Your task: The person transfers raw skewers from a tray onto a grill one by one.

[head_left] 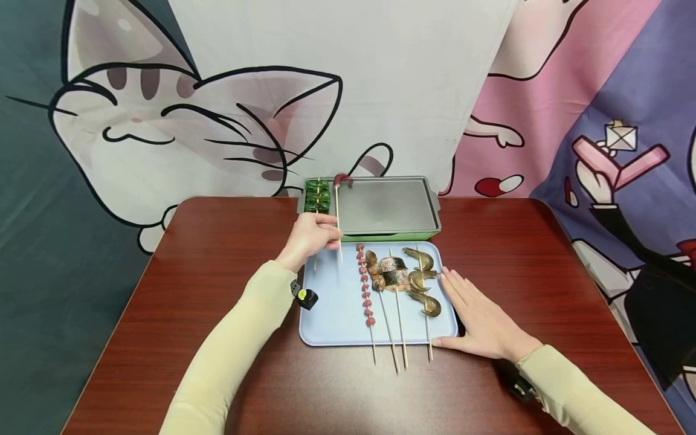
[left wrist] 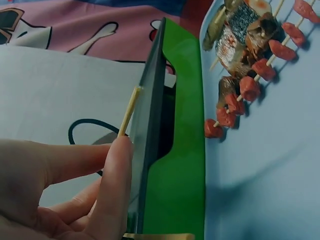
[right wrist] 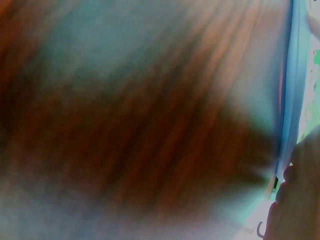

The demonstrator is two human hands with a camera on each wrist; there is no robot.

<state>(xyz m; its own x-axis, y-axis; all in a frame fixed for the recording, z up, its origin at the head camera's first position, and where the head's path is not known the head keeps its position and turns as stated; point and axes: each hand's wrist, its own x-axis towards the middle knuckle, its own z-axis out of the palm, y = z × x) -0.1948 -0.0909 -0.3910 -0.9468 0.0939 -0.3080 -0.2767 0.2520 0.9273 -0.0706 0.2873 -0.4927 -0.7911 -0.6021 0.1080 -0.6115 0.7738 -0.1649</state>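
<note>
My left hand [head_left: 311, 234] pinches a wooden skewer [head_left: 338, 211] near its lower end, between thumb and fingers. At its far tip a curled dark red piece [head_left: 342, 179] is over the grill pan [head_left: 388, 205]; whether it touches the pan cannot be told. A skewer of green peppers [head_left: 317, 196] lies on the pan's left side. With fingers straight, my right hand [head_left: 481, 320] rests along the right edge of the light blue tray [head_left: 331, 326]. Small red pieces on a skewer [head_left: 365, 287], brown pieces [head_left: 375, 270], fish chunks [head_left: 394, 273] and shrimp [head_left: 423, 281] lie on that tray.
The pan has a green base [left wrist: 187, 120] and stands behind the tray on a reddish-brown wooden table [head_left: 228, 266]. Several skewer handles stick out over the tray's front edge. Cartoon cloths [head_left: 380, 78] hang behind the table.
</note>
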